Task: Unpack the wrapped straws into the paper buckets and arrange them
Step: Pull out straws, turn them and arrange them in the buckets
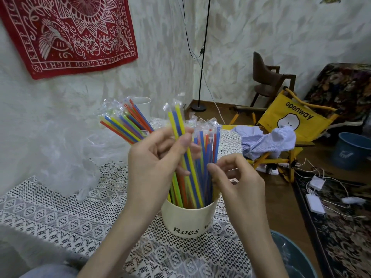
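I look down on a cream paper bucket (187, 219) standing upright on a white lace tablecloth (60, 213), close in front of me. It is packed with wrapped straws (208, 149), each in a clear sleeve, in yellow, blue, green, orange and red. My left hand (154, 161) has its fingers and thumb curled round a few straws (177, 125), a yellow and a blue one, raised higher than the rest with their lower ends still among the bundle. My right hand (236, 177) is just beside the bundle on its right, its fingers curled and pinching straws at the edge. Behind, a second bundle of straws (124, 125) leans to the left; I cannot see what it stands in. A white bucket (143, 107) is behind that, by the wall. A crumpled clear plastic bag (66, 157) lies on the cloth to the left.
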